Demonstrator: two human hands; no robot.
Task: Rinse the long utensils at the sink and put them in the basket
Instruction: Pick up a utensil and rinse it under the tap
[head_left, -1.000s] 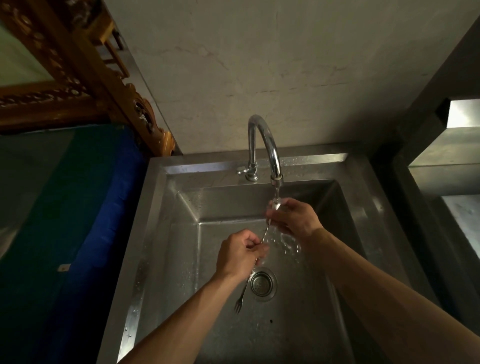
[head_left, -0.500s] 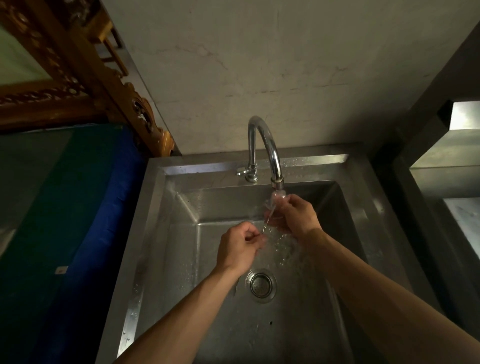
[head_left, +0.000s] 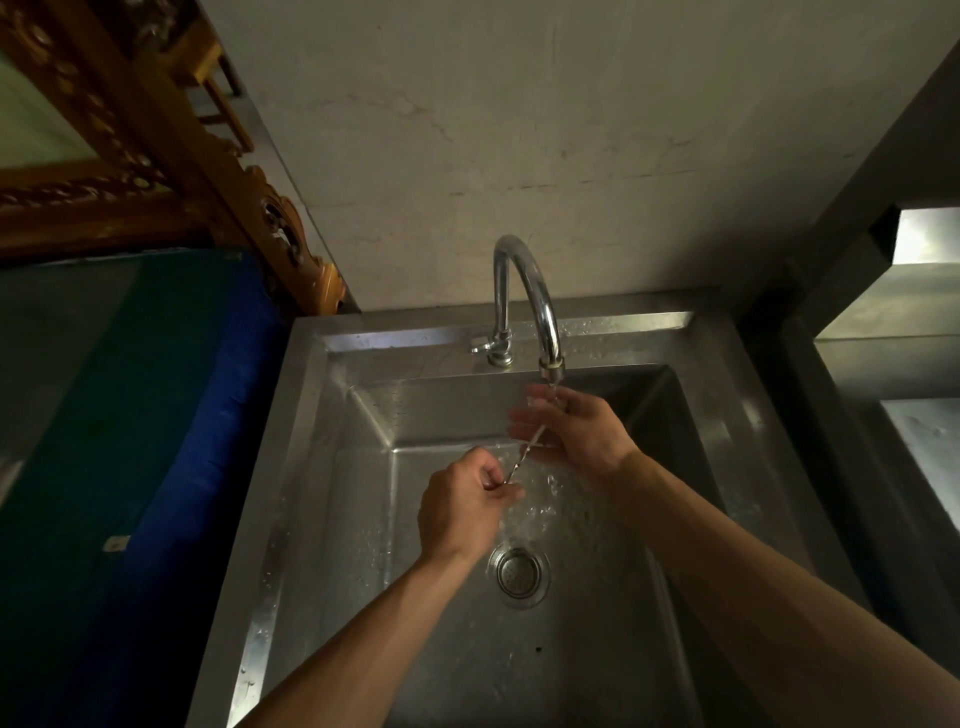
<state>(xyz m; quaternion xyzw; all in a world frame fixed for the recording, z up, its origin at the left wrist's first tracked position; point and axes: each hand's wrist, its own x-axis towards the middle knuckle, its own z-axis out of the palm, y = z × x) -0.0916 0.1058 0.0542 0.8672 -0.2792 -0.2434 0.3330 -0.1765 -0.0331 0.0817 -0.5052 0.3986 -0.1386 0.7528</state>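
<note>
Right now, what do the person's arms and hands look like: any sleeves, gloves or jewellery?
Both forearms are bare as far as the frame shows, with no sleeve in sight. The left hand and right hand wear no gloves. I see no watch, bracelet or ring, though the light is dim.

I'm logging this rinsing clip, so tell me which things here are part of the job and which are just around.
Part of the job:
utensil
left hand
right hand
tap
sink
drain

Just around:
blue mat
carved wooden frame
wall
metal counter
</note>
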